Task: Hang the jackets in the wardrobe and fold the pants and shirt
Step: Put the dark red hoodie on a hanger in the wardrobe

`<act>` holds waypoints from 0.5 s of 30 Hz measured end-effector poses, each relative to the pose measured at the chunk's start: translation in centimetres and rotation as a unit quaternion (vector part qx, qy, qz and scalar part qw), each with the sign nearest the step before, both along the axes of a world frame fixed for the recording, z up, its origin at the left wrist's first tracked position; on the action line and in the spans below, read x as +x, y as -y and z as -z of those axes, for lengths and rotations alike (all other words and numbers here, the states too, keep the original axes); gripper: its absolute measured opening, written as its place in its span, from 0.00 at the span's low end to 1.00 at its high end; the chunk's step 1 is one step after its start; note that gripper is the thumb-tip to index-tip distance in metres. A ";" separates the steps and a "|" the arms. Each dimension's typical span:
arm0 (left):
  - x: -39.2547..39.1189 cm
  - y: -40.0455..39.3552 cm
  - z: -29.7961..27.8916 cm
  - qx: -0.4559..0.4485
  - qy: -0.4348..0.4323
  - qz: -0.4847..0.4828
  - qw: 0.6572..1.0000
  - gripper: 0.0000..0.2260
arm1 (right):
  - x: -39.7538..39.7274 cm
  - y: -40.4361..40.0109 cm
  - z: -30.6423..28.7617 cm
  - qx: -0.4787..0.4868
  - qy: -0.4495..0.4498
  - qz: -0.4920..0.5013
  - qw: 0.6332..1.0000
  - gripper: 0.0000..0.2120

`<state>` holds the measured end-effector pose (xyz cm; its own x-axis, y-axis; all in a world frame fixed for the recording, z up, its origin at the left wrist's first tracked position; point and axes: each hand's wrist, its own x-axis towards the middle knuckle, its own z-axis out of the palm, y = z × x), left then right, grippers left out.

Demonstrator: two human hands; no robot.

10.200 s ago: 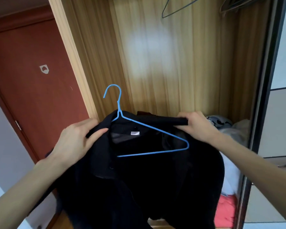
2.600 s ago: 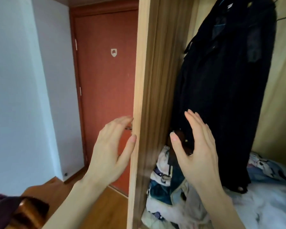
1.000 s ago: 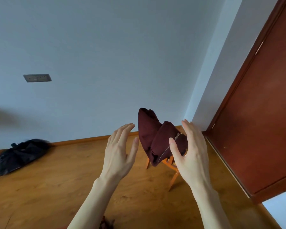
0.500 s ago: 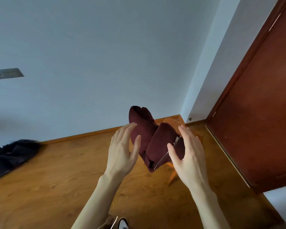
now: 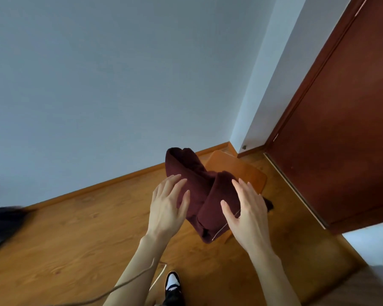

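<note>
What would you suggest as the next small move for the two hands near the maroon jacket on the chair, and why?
Probably close both hands on the maroon jacket and lift it. The left hand and right hand are open on either side of it, holding nothing, while it lies draped over the wooden chair.

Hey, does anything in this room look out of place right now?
Yes: a dark garment lies heaped on the wooden floor by the wall, and the maroon jacket is slumped over a chair, not hung.

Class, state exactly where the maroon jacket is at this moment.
In the head view the maroon jacket lies draped over the wooden chair at centre, near the corner beside the red-brown door, just beyond both open hands.
</note>
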<state>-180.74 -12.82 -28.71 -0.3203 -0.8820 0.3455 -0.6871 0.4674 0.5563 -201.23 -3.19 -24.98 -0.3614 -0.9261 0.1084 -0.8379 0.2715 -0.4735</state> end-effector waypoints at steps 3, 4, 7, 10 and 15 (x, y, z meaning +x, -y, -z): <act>0.4 2.2 2.1 0.007 0.041 0.029 0.999 0.16 | 0.6 1.5 1.7 0.043 -0.001 0.022 0.999 0.31; 0.6 2.8 2.7 0.013 0.052 0.035 0.998 0.17 | 0.8 1.9 2.3 0.056 0.000 0.035 0.998 0.31; 0.9 4.4 4.4 0.044 0.076 0.044 0.995 0.18 | 1.4 2.8 4.0 0.102 0.014 0.072 0.992 0.32; 0.9 5.6 5.7 0.078 0.114 0.060 0.989 0.21 | 1.6 3.1 5.7 0.157 0.024 0.060 0.985 0.34; -0.2 6.1 6.8 0.114 0.169 0.086 0.975 0.26 | 1.7 2.5 7.5 0.167 -0.004 0.069 0.983 0.34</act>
<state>-180.91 -18.89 -35.55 -0.5313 -0.8472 -0.0031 -0.7715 0.4823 0.4149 -199.53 -5.72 -32.50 -0.4863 -0.8526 -0.1910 -0.7852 0.5224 -0.3325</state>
